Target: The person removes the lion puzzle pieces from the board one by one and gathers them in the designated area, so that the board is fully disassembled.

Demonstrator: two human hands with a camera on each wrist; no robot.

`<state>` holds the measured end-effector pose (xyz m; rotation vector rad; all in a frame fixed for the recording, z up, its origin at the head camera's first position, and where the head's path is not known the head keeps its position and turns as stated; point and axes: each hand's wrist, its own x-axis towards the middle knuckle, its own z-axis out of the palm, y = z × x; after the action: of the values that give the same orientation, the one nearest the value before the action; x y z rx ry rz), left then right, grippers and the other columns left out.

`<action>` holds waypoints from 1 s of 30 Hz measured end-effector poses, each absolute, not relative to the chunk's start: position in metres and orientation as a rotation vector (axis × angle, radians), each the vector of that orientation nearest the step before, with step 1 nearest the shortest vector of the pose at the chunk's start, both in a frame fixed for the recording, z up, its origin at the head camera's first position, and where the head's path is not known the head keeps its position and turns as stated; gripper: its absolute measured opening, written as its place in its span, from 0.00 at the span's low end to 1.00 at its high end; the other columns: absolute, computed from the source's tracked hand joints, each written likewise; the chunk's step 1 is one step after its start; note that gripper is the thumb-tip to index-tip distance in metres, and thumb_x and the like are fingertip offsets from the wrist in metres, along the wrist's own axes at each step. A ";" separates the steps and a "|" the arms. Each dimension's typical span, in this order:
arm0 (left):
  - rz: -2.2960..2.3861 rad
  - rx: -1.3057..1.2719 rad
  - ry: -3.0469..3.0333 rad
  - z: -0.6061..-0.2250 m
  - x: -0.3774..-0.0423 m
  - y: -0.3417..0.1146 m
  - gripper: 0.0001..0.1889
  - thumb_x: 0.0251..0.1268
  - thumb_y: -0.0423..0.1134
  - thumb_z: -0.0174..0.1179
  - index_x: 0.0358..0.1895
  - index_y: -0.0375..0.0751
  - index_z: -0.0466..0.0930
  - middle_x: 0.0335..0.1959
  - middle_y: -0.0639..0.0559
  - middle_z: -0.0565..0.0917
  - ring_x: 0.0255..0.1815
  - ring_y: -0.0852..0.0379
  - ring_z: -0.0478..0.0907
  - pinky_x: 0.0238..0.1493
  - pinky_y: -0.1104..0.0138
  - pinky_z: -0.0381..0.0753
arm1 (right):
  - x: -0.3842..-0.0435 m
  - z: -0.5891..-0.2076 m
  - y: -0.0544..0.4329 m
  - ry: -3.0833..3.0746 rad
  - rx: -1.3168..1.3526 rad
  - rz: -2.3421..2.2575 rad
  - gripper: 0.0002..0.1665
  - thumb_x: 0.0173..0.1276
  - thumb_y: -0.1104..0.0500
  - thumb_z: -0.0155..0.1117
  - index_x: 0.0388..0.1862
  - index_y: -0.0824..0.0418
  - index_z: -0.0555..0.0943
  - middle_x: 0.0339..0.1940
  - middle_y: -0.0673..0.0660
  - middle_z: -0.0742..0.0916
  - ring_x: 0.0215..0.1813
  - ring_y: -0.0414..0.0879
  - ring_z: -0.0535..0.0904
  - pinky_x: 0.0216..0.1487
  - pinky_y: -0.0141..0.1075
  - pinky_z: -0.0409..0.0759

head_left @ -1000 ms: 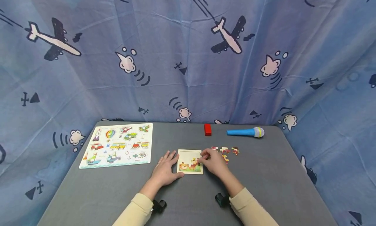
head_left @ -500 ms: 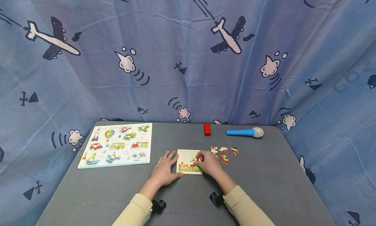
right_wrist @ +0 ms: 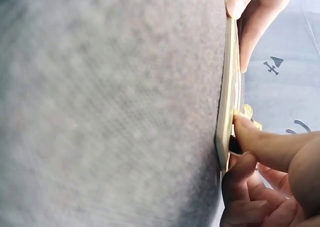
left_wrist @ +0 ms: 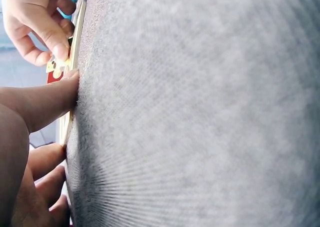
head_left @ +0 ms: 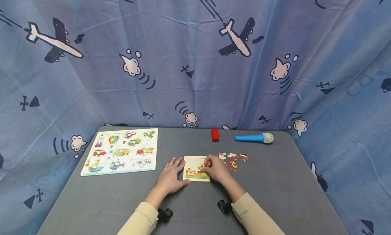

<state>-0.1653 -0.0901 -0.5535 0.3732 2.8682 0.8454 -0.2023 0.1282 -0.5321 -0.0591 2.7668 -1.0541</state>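
Observation:
A small wooden puzzle tray (head_left: pixel 190 157) lies on the grey table, its bottom part filled with pieces that show a yellow animal and green grass. My left hand (head_left: pixel 171 179) steadies it with spread, straight fingers: the thumb touches the lower left corner and the index finger lies along the left edge. Over the tray's right side, my right hand (head_left: pixel 217 169) pinches a yellow puzzle piece (left_wrist: pixel 51 66) between thumb and fingers. In the right wrist view that piece (right_wrist: pixel 247 110) stands tilted above the tray surface, partly hidden by the thumb.
Several loose puzzle pieces (head_left: pixel 233 165) lie just right of the right hand. A large vehicle picture board (head_left: pixel 122 167) is at the left. Towards the back are a red block (head_left: pixel 215 135) and a blue toy microphone (head_left: pixel 250 138), before a blue curtain (head_left: pixel 171 92).
My right hand has moved a little left and further over the tray with the puzzle piece, then stayed nearly still. The left hand has kept its place at the tray.

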 end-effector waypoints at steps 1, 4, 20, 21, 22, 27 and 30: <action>0.840 0.372 2.868 -0.554 -0.165 -0.090 0.45 0.56 0.58 0.72 0.76 0.45 0.67 0.80 0.47 0.61 0.83 0.42 0.50 0.80 0.45 0.54 | -0.202 -0.532 0.128 2.772 -0.062 -1.060 0.15 0.59 0.58 0.78 0.32 0.56 0.76 0.26 0.51 0.76 0.29 0.45 0.70 0.30 0.35 0.64; 0.845 0.371 2.867 -0.554 -0.166 -0.090 0.45 0.57 0.58 0.71 0.76 0.45 0.67 0.80 0.47 0.61 0.83 0.42 0.50 0.80 0.45 0.54 | -0.200 -0.532 0.129 2.783 -0.058 -1.060 0.15 0.60 0.58 0.78 0.32 0.56 0.77 0.26 0.51 0.76 0.29 0.44 0.70 0.30 0.35 0.65; 0.848 0.369 2.861 -0.552 -0.165 -0.091 0.45 0.57 0.57 0.72 0.76 0.43 0.67 0.80 0.46 0.61 0.83 0.42 0.50 0.80 0.45 0.54 | -0.204 -0.521 0.142 2.702 -0.025 -1.156 0.13 0.64 0.56 0.74 0.35 0.58 0.76 0.24 0.51 0.81 0.26 0.43 0.75 0.25 0.33 0.69; 0.848 0.372 2.862 -0.551 -0.165 -0.091 0.45 0.57 0.57 0.72 0.76 0.43 0.67 0.80 0.46 0.61 0.83 0.42 0.50 0.80 0.45 0.54 | -0.203 -0.520 0.145 2.686 -0.001 -1.188 0.13 0.65 0.56 0.74 0.37 0.58 0.76 0.24 0.51 0.83 0.26 0.44 0.75 0.25 0.33 0.70; 0.852 0.376 2.862 -0.551 -0.165 -0.091 0.45 0.56 0.57 0.72 0.76 0.43 0.67 0.80 0.46 0.62 0.83 0.42 0.51 0.80 0.45 0.54 | -0.203 -0.518 0.150 2.679 0.021 -1.212 0.14 0.64 0.56 0.74 0.38 0.58 0.77 0.24 0.51 0.84 0.26 0.44 0.76 0.24 0.33 0.70; 0.851 0.385 2.861 -0.551 -0.164 -0.091 0.45 0.56 0.57 0.72 0.76 0.43 0.67 0.80 0.46 0.61 0.83 0.42 0.50 0.80 0.46 0.54 | -0.201 -0.510 0.180 2.720 0.065 -1.280 0.12 0.62 0.56 0.76 0.36 0.58 0.81 0.22 0.53 0.87 0.23 0.45 0.78 0.20 0.34 0.71; 0.850 0.383 2.860 -0.551 -0.164 -0.091 0.45 0.57 0.57 0.72 0.76 0.43 0.67 0.80 0.46 0.61 0.83 0.42 0.50 0.80 0.46 0.53 | -0.199 -0.509 0.205 2.765 0.040 -1.310 0.09 0.62 0.57 0.76 0.34 0.59 0.84 0.24 0.53 0.87 0.25 0.45 0.80 0.21 0.34 0.73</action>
<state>-0.1639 -0.0908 -0.5512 0.3833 2.8598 0.8502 -0.1988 0.2048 -0.5088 0.0397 2.7650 -1.3099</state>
